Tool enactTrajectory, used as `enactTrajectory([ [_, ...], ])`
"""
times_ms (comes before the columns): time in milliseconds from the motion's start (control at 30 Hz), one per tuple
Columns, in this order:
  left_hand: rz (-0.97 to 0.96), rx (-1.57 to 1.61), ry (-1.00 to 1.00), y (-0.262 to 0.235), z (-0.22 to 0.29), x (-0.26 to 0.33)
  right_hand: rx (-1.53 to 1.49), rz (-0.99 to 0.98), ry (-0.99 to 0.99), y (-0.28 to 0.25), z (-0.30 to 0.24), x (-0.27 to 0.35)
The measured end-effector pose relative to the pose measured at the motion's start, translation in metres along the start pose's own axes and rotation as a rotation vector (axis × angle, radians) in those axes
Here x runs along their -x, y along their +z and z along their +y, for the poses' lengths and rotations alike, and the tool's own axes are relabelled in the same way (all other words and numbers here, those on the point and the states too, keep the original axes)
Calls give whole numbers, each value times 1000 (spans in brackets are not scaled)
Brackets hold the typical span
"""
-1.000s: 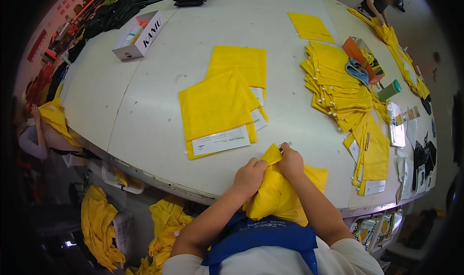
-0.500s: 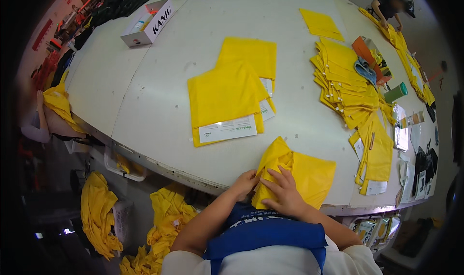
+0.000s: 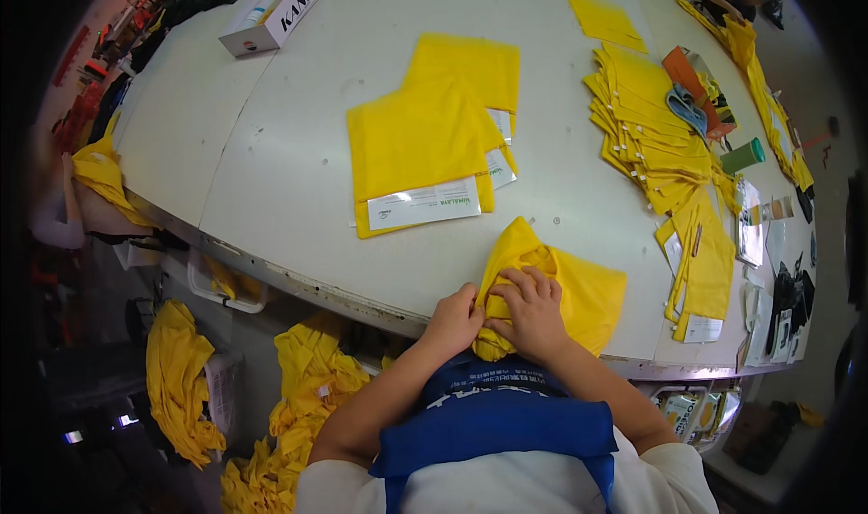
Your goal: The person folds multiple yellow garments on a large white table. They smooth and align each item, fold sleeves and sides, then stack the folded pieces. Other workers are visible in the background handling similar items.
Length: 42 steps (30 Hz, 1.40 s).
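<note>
Even light covers the pale surface (image 3: 280,143) and softly shades the handled yellow cloth (image 3: 589,299); straight edges bow, black swallows the corners (white glints (image 3: 72,437) dot the lower left), and the far-left co-worker (image 3: 56,229) looks blurred.

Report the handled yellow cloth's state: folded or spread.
Partly folded: the yellow cloth bunches in layers under the right hand, its right side flatter.

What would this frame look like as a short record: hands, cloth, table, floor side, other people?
Left hand: left hand at the left edge of a yellow cloth; grip unclear
Right hand: right hand on top of it, fingers spread
Cloth state: bunched at left, flatter at right
Table, middle: folded yellow pieces with white printed sheets
Table, right: fanned yellow stack, green cylinder
Below table: heaped yellow fabric
Others: one person upper right, one far left
</note>
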<state>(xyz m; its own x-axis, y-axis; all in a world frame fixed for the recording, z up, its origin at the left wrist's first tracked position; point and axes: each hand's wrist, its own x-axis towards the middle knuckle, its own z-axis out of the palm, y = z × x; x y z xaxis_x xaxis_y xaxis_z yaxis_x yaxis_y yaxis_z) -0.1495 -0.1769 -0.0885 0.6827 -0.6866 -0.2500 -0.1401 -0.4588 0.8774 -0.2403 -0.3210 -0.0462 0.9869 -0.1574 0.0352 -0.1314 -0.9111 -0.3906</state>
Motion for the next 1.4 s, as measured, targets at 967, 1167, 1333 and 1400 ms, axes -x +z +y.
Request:
enactTrajectory([
  [967,-62,238,-162,16,-17,-21,-263,38,-81,-11,17,15],
  [1167,30,758,-477,21,-22,13,-349,588,465,-25,203,41],
  [1333,154,882,-488,43,-20,54,69,680,1072,-38,474,132],
  [1400,90,843,-500,41,-8,60,270,602,1075,-46,571,188],
])
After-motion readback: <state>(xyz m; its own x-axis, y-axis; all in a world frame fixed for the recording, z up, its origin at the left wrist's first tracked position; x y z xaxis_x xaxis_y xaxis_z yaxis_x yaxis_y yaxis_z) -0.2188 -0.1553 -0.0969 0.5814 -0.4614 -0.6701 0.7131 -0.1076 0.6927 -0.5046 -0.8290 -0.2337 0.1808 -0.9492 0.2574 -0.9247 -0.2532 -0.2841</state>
